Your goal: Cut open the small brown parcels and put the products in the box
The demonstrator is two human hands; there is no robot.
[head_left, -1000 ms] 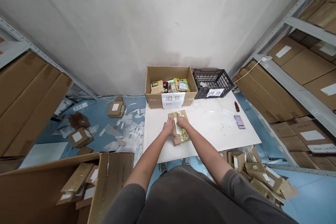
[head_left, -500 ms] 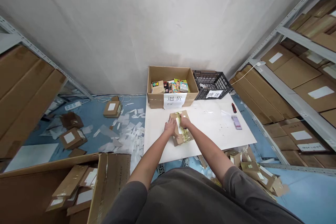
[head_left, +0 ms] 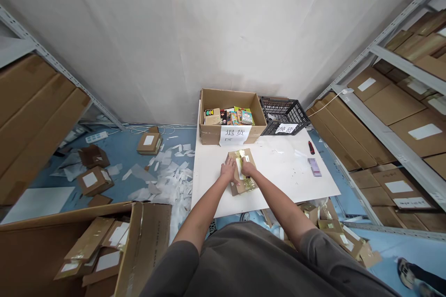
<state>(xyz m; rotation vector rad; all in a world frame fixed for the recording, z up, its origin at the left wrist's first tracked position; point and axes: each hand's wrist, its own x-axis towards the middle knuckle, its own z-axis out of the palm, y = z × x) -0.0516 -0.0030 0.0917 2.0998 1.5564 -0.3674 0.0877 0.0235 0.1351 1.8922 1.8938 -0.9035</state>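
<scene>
A taped cardboard box (head_left: 249,186) with a white label lies on the white table (head_left: 275,171) in front of me. My left hand (head_left: 228,169) rests with spread fingers on the box's left side, pressing against it. Over the taped top my right hand (head_left: 247,167) is closed in a fist. A small dark end shows below that fist, but the rest of what it holds is hidden. Shiny yellowish tape runs across the box top and along its near edge.
Behind stand an open carton (head_left: 212,135) of books and a black plastic crate (head_left: 284,113). A red-and-black tool (head_left: 311,147) lies at right. Paper scraps (head_left: 176,185) litter the floor at left; a large carton (head_left: 149,236) stands near. Another person's shoe (head_left: 405,273) shows lower right.
My right hand has shifted slightly down and toward me along the box top. My left hand stays on the box. Another person's foot has come into view at lower right.
</scene>
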